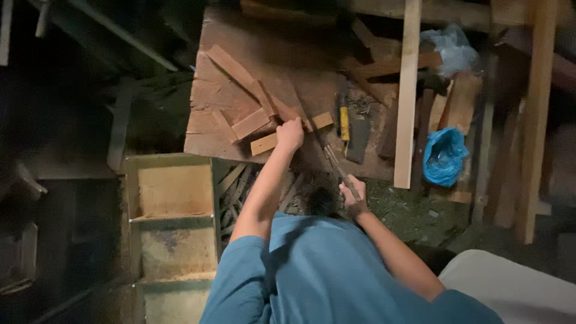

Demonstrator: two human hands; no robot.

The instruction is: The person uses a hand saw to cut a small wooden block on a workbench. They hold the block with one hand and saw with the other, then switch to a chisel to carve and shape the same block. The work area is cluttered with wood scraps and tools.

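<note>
Fingers of the left hand (pixel 290 134) press down on a wood strip (pixel 290 137) lying on the workbench (pixel 207 141); the right hand (pixel 353 197) grips a hammer (pixel 338 168) at the bench's near edge. Step judged: holding work steady; striking next demands a firm hold.

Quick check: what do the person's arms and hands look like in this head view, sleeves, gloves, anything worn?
Both arms come out of short teal-blue sleeves that end near the elbow; the forearms below are bare. The left hand and right hand are bare too: no gloves. No watch, ring or wristband shows, though the light is dim and the picture soft, so small items could be missed.
</note>
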